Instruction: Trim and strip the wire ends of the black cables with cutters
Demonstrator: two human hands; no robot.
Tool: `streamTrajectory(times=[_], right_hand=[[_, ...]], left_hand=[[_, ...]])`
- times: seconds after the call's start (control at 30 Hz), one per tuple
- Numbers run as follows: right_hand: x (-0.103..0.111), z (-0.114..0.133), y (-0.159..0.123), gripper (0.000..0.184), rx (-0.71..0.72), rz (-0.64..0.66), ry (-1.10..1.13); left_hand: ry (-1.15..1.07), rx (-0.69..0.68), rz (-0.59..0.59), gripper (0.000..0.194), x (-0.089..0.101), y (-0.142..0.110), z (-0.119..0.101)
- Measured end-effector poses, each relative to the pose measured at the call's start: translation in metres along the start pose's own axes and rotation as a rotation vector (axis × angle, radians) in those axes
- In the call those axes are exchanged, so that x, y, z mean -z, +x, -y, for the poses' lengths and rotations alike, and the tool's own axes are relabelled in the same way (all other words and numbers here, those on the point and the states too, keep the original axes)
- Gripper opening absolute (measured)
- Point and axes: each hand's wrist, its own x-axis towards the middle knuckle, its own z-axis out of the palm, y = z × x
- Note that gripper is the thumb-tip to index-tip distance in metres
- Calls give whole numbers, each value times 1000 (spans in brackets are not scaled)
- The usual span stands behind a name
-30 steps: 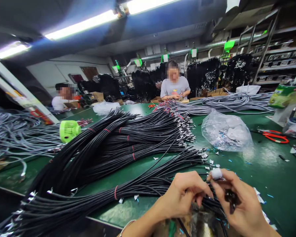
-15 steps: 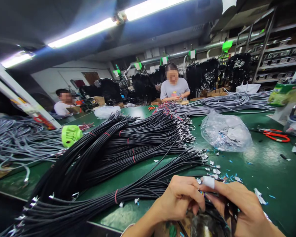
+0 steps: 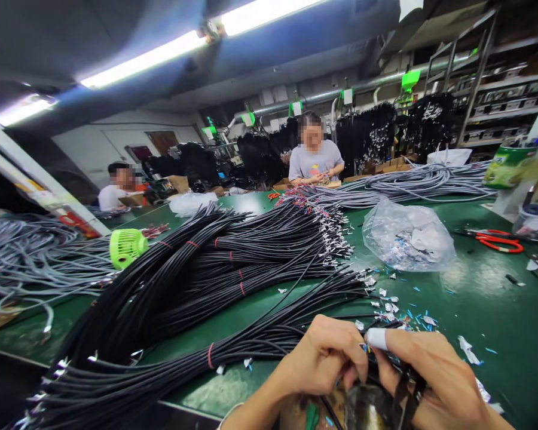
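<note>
Low in the head view, my left hand (image 3: 325,355) is closed in a pinch around the end of a black cable, where thin coloured wires (image 3: 366,348) show at the fingertips. Close against it, my right hand (image 3: 439,370) is closed too, with white tape (image 3: 376,338) wrapped on one finger that meets the wires. A dark, flat-bladed tool (image 3: 407,394) sits in the right palm; its kind is not clear. Under both hands is a dark, worn block (image 3: 363,406) with a shiny patch. Loose black cables (image 3: 269,340) tied with a red band lie left of my hands.
Large bundles of black cable (image 3: 197,286) cover the middle of the green table (image 3: 488,298). A clear plastic bag (image 3: 407,236) of scraps, orange-handled pliers (image 3: 500,240) and a green fan (image 3: 128,248) stand around. Grey cables (image 3: 421,182) lie behind. Two people sit beyond.
The fingertips of both hands have shifted slightly at the coloured wires, and the dark tool in my right hand shows more. The whole view has moved a little.
</note>
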Motion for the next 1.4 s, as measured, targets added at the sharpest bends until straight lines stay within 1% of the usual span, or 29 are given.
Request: streamTrajectory(times=[0.07,0.13,0.23,0.27,0.3,0.33,0.37,0.43,0.5,0.6,0.73,0.87,0.97,1.0,1.1,1.17,1.2,1.23,1.3,1.33,1.37,1.4], right_hand=[[-3,0,-2,33,-19,-34,-26],[-3,-4,-5,33,-70,-57,-78],[4,-12,-5,25,-259,-142,-185],[7,-14,-3,22,-322,-164,-175],[10,-15,-2,22,-346,-162,-132],[13,-16,0,25,-338,-128,-79],[14,-16,1,29,-299,-71,-27],[15,-14,1,39,-176,55,37],[12,-13,-2,48,-73,144,62],[8,-15,-5,60,-13,209,64],[6,-14,-3,68,33,262,55],[5,-12,-3,65,39,232,54],[7,-19,-7,57,39,152,-66],[9,-24,-8,53,18,104,-137],[17,-40,-5,37,-148,-46,-276],[22,-48,-1,30,-229,-76,-310],[23,-51,1,28,-247,-79,-320],[23,-53,3,28,-258,-69,-324],[21,-56,5,30,-271,-38,-333],[20,-58,4,31,-281,-20,-338],[18,-60,4,32,-295,-4,-345],[16,-62,3,31,-310,6,-354]], left_hand=[[-28,38,1,34,1,-1,0],[-57,86,13,37,2,-2,0],[-111,144,31,43,3,-4,-1],[-128,164,30,45,4,-4,-1],[-142,183,28,46,4,-4,-2],[-153,200,26,47,4,-4,-2],[-169,218,27,48,4,-3,-2],[-219,248,30,49,4,-3,-1],[-270,274,24,49,4,-2,0],[-312,299,9,49,3,-1,2],[-350,321,4,48,2,-1,5],[-386,347,17,47,2,0,6],[-421,368,50,46,3,0,7],[-433,372,67,46,3,0,7],[-471,437,127,43,4,0,7],[-476,520,167,44,3,0,8],[-450,557,185,48,2,1,9],[-377,580,196,52,2,2,10],[-126,590,176,51,1,4,15],[30,587,144,47,2,5,18],[156,586,88,42,4,6,23],[234,589,37,37,7,6,28]])
